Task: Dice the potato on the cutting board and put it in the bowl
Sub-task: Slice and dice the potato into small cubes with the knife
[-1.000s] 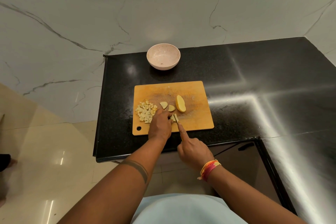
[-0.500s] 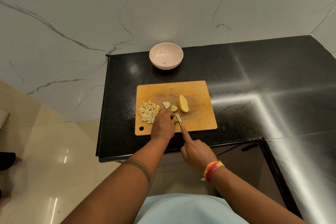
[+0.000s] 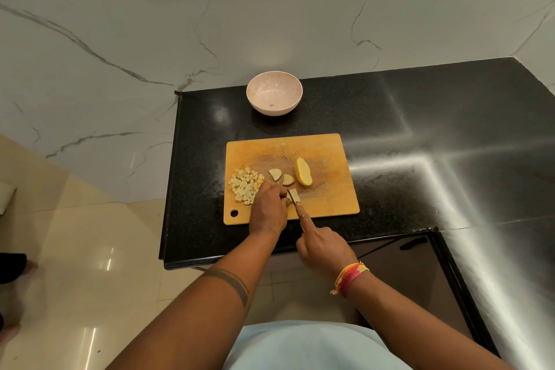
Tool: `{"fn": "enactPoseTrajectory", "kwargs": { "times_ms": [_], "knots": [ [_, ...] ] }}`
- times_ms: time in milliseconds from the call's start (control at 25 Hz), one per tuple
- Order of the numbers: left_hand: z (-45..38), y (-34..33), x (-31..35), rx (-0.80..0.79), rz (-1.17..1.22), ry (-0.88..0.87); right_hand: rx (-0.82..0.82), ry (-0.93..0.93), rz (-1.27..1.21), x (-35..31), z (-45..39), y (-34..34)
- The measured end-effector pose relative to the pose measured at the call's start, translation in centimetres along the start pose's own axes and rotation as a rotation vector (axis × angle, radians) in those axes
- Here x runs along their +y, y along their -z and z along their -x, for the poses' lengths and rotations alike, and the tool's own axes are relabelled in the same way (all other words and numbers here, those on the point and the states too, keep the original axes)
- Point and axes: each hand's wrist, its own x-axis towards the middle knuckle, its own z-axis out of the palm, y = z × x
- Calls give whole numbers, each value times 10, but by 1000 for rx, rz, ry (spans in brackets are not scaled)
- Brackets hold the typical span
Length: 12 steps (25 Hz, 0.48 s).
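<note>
Fingers of left hand [image 3: 268,211] curled down on a potato strip [image 3: 294,195] on the board [image 3: 330,198], right hand [image 3: 322,245] gripping knife [image 3: 292,198], forefinger along its spine, dice [image 3: 244,186] piled left, bowl [image 3: 274,93] behind.

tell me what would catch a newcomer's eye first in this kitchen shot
First the orange cutting board on the black counter, where the left hand steadies a potato piece while the right hand works a knife through it. A pile of diced potato sits at the board's left, with three larger uncut pieces mid-board. The pink bowl waits beyond the board, near the marble wall.
</note>
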Motion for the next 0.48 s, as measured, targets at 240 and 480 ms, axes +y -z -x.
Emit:
{"fn": "enactPoseTrajectory", "kwargs": {
  "times_ms": [240, 480],
  "knots": [
    [-4, -1, 0, -2, -2, 28, -23, 9, 30, -1, -4, -4],
    [-3, 0, 2, -14, 15, 42, -31, 31, 24, 16, 24, -9]
  ]
}}
